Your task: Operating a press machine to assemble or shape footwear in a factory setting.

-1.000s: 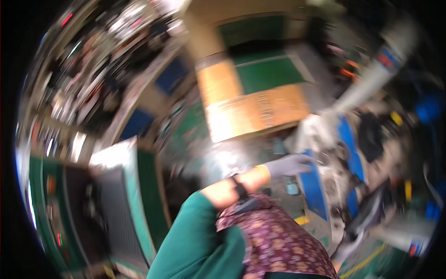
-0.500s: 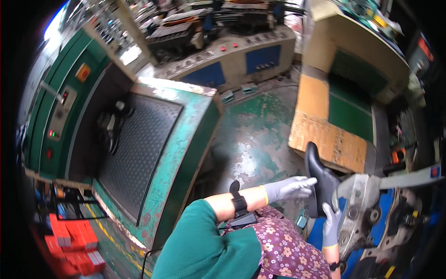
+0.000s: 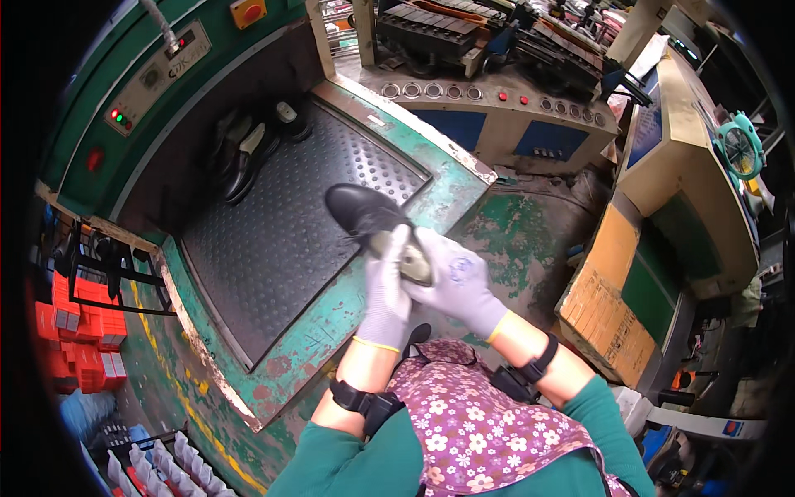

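A black leather shoe (image 3: 362, 209) is in front of me, its toe pointing up and to the left over a studded black mat (image 3: 290, 240). My left hand (image 3: 386, 286), in a pale grey glove, closes around its near side. Gripping the heel end is my right hand (image 3: 457, 275), gloved the same way. Between the hands shows an olive-coloured part at the shoe's opening; whether it is lining or an insert I cannot tell. Farther back on the mat lie more black shoes (image 3: 242, 170), with a pale part showing in them.
The mat sits in a green machine's chipped frame (image 3: 331, 319). Its control panel (image 3: 157, 91) has lit lamps. At right stands a beige machine with a cardboard-covered ledge (image 3: 609, 319). Red boxes (image 3: 83, 331) are stacked at left. A small teal fan (image 3: 739, 145) is at far right.
I have turned left, away from the grey machine on the right. The shoe has come from there to above the mat's edge, and my left hand now grips it too.
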`<act>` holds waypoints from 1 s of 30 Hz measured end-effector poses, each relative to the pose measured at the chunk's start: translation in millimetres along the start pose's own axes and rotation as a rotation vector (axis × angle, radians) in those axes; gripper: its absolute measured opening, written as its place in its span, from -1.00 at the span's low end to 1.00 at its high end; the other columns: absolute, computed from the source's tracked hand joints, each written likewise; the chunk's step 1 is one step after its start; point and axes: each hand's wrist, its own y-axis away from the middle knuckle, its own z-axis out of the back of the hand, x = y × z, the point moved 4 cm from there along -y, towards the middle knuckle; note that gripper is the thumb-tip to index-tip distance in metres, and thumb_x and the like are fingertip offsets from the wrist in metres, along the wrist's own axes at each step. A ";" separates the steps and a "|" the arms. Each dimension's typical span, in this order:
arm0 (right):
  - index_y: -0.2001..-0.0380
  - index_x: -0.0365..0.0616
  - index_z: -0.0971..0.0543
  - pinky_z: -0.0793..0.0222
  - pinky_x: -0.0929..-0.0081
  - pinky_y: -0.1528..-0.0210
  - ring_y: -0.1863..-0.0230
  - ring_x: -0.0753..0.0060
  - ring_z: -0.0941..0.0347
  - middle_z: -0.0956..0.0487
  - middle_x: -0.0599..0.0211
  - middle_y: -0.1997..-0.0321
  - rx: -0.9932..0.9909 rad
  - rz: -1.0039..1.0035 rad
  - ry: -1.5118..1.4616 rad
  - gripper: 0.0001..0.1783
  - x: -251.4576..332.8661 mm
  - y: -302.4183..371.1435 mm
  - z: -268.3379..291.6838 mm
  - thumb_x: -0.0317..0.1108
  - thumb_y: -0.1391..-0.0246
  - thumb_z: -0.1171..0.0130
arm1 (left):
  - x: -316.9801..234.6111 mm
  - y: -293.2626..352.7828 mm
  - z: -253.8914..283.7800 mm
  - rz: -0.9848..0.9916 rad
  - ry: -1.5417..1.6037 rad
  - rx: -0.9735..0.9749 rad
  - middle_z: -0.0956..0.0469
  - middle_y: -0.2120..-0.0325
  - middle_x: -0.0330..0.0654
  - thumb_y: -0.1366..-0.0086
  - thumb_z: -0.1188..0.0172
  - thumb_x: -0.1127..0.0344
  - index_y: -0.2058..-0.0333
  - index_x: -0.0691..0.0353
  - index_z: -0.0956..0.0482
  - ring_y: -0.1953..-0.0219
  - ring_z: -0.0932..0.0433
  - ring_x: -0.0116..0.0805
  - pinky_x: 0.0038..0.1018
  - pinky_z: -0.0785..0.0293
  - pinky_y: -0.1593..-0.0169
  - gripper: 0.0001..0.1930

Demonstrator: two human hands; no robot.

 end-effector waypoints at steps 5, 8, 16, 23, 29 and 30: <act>-0.17 -0.22 -0.29 -0.38 0.19 -0.04 -0.06 0.09 -0.46 -0.45 0.02 -0.10 0.187 0.213 0.026 -0.17 18.6 -37.6 -55.8 -0.01 0.11 -0.31 | -45.0 -68.1 67.8 0.005 0.052 -0.087 -0.58 0.24 -0.24 -0.14 -0.35 0.30 0.10 0.25 -0.53 0.23 -0.58 -0.39 -0.45 -0.55 0.10 -0.64; -0.25 -0.15 -0.33 -0.30 0.15 -0.19 -0.19 0.02 -0.39 -0.45 0.05 -0.21 0.458 0.171 -0.035 -0.33 -5.1 -12.0 -71.3 -0.03 -0.14 -0.11 | -67.2 -110.4 106.7 -0.109 -0.147 -0.166 -0.58 0.26 -0.23 -0.07 -0.35 0.47 0.08 0.26 -0.52 0.26 -0.58 -0.39 -0.47 -0.55 0.14 -0.61; -0.18 -0.07 -0.41 -0.31 0.20 -0.17 -0.11 0.09 -0.46 -0.54 0.10 -0.11 0.564 -0.341 0.126 -0.43 -117.5 98.1 -20.4 0.00 -0.19 -0.06 | -99.5 -249.3 176.0 -0.146 -0.356 -0.367 -0.59 0.17 -0.07 0.02 -0.49 0.27 0.16 0.53 -0.58 0.17 -0.58 -0.30 -0.40 -0.51 0.03 -0.49; -0.21 -0.01 -0.42 -0.31 0.19 -0.22 -0.18 0.05 -0.42 -0.52 0.10 -0.16 0.497 -0.794 0.178 -0.40 -156.5 227.5 38.2 0.05 -0.18 -0.09 | -107.8 -309.0 156.7 -0.098 -0.364 -0.424 -0.53 0.50 -0.28 -0.12 -0.36 0.17 0.28 0.19 -0.68 0.48 -0.50 -0.44 -0.45 -0.45 0.36 -0.74; -0.14 -0.08 -0.48 -0.37 0.15 -0.14 -0.10 -0.04 -0.47 -0.56 0.03 -0.09 0.085 -1.220 0.043 -0.41 -135.2 390.5 59.4 0.11 -0.21 -0.01 | -78.7 -240.5 44.0 -0.067 -0.667 0.013 -0.44 -0.07 -0.06 -0.35 -0.11 0.26 -0.17 0.29 -0.44 -0.12 -0.37 -0.21 -0.33 -0.28 -0.19 -0.56; 0.01 -0.10 -0.56 -0.43 0.12 -0.02 0.03 -0.03 -0.54 -0.63 0.06 0.07 0.020 -1.301 -0.012 -0.49 -131.5 412.7 64.4 0.07 -0.20 -0.01 | -74.9 -220.2 11.9 -0.249 -0.786 0.062 -0.44 -0.07 -0.06 -0.35 -0.10 0.27 -0.16 0.29 -0.44 -0.13 -0.37 -0.21 -0.33 -0.28 -0.20 -0.56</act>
